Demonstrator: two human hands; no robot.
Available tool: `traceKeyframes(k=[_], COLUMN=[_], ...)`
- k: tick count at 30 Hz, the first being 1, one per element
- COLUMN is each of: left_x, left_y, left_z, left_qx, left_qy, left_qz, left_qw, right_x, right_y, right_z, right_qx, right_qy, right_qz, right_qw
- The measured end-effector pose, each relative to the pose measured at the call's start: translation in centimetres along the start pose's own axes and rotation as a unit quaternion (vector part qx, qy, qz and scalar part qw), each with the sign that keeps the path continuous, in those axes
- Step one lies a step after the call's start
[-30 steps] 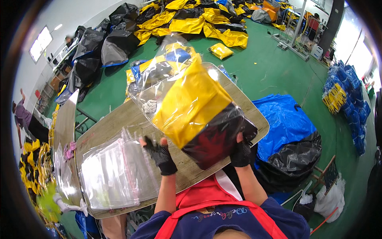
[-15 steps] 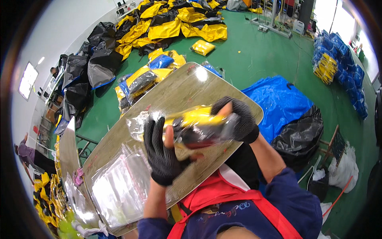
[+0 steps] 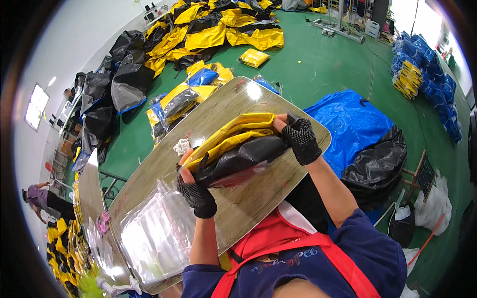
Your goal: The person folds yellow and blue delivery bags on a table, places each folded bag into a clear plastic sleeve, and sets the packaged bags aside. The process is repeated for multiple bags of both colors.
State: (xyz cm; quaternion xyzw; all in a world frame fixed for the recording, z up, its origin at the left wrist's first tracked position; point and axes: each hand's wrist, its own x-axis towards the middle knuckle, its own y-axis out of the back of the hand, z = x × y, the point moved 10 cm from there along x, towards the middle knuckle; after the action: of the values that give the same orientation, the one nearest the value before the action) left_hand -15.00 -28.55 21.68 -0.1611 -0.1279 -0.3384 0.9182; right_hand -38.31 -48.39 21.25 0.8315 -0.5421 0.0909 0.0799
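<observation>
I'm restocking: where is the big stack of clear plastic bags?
In the head view, the clear plastic bag stack lies on the left end of the wood-grain table, left of and below the left hand.

Above the table [image 3: 243, 208], the bundle [image 3: 236, 151] is partly hiding your left hand [image 3: 195, 192]. Beyond it, a heap [image 3: 213, 35] is running past your view's upper edge; left of the table, a green thing [image 3: 88, 286] is looking blurred.

A workshop: green floor [image 3: 338, 64], heaped yellow-and-black sheeting [image 3: 258, 38], stacked blue packages [image 3: 442, 89], clear bags [image 3: 156, 238] on a worktable [image 3: 243, 208].
</observation>
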Motion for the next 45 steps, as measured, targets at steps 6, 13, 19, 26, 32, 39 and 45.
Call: traceKeyframes(k=[6, 13, 19, 26, 32, 39, 45], left_x=[-0.6, -0.5, 1.4, 5.0, 5.4, 5.6, 5.6], left_y=[2.7, 3.0, 4.0, 7.1, 6.2, 7.9, 7.9], left_z=[8.7, 14.8, -5.3, -20.6, -22.4, -20.4, -21.7], left_qx=[0.185, 0.100, -0.013, -0.139, -0.194, 0.048, -0.187], left_qy=[-0.126, -0.042, 0.282, 0.322, 0.317, 0.256, 0.322], left_qz=[0.061, 0.044, -0.110, -0.041, -0.095, -0.107, -0.075], left_qw=[0.973, 0.993, 0.953, 0.936, 0.923, 0.959, 0.925], right_x=[-2.2, -2.0, 4.7, 8.0, 3.4, 5.6, 27.8], right_y=[0.4, 0.7, -5.4, -9.8, -28.1, -31.3, -7.9], right_z=[-10.8, -14.9, 3.3, 9.1, 6.1, 6.9, 11.2], right_qx=[-0.112, 0.118, -0.059, -0.425, -0.413, -0.386, -0.089], right_qy=[0.185, 0.174, 0.051, 0.089, 0.361, 0.331, 0.108], right_qz=[0.108, 0.043, -0.088, -0.006, -0.315, -0.391, 0.074], right_qw=[0.970, 0.977, 0.993, 0.901, 0.774, 0.768, 0.987])
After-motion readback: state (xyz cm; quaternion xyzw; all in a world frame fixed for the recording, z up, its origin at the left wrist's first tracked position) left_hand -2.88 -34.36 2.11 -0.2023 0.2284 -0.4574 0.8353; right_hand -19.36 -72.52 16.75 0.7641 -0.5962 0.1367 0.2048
